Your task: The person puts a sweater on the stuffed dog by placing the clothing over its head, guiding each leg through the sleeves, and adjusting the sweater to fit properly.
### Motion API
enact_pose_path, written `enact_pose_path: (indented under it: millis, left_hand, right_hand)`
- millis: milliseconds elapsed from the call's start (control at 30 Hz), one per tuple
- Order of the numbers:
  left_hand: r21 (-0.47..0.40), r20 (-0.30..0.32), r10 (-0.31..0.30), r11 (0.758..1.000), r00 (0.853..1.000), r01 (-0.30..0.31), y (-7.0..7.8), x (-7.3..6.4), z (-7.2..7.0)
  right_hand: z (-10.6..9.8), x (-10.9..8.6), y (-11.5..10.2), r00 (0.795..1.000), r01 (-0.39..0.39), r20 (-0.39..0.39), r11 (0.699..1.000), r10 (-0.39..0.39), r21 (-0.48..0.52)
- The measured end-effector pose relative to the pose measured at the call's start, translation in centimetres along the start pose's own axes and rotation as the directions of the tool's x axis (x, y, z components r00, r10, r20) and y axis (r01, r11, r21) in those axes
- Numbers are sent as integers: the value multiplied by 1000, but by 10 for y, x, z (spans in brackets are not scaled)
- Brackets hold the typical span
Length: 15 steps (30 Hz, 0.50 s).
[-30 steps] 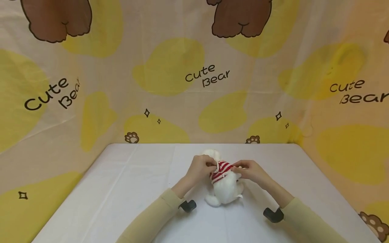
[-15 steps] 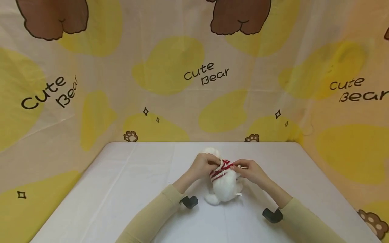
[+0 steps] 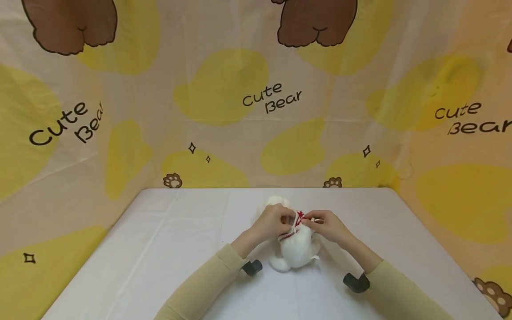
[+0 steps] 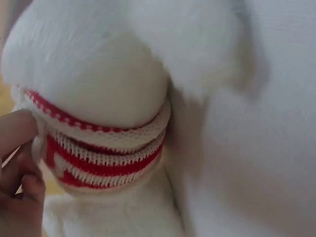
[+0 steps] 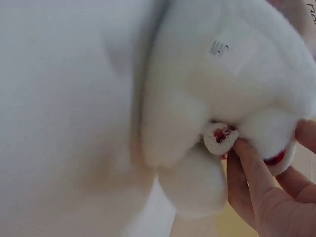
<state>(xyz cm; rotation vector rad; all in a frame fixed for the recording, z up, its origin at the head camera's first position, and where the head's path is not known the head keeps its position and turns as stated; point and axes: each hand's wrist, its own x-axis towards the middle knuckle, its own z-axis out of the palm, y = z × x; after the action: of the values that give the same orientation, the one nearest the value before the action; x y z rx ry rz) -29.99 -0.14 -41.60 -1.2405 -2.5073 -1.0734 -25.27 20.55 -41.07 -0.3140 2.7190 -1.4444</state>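
Note:
A white plush toy [image 3: 298,251] lies on the table, wearing a red-and-white striped knit sweater [image 4: 108,165]. My left hand [image 3: 270,222] pinches the sweater's edge between thumb and fingers, and in the left wrist view the knit is bunched in folds around the plush body. From the other side, my right hand [image 3: 330,226] pinches the knit near the toy's limb. A rolled white cuff with red inside [image 5: 220,138] shows at its fingertips in the right wrist view. Part of the toy is hidden behind my left hand.
The white table [image 3: 180,231] stretches around the toy, its far edge meeting a yellow-patterned cloth backdrop [image 3: 216,146]. Black wrist mounts [image 3: 357,283] hang under both sleeves. A small printed label [image 5: 229,52] sticks out of the plush.
My left hand has shifted right across the toy, drawing the sweater's edge with it. The striped knit is now gathered into a narrower band. My right hand stays nearly in place.

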Motion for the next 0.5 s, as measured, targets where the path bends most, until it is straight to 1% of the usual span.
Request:
enact_pose_path:
  millis: [67, 167, 233, 300, 367, 433, 500]
  left_hand:
    - [60, -15, 34, 998, 999, -33, 1, 1, 2]
    - [141, -26, 83, 987, 996, -79, 3, 2, 4]
    - [176, -35, 93, 981, 995, -85, 3, 2, 4]
    - [185, -43, 89, 980, 995, -80, 4, 2, 3]
    - [183, -49, 79, 981, 996, -69, 3, 1, 3]
    - [177, -49, 69, 982, 996, -59, 2, 1, 3]
    - [162, -51, 55, 986, 997, -46, 2, 0, 4]
  right_hand:
    - [-1, 0, -1, 1000, 10, 7, 1000, -10, -10]
    - [-3, 1, -1, 1000, 17, 18, 1000, -17, -3]
    - [-3, 2, 0, 999, 35, 22, 999, -35, -2]
    - [-3, 4, 1, 997, 74, 25, 997, -73, -23]
    - [-4, 6, 0, 992, 126, 23, 990, -125, -71]
    - [-6, 6, 0, 982, 187, 23, 973, -185, -136]
    - [-10, 4, -1, 970, 242, 41, 951, -239, -191]
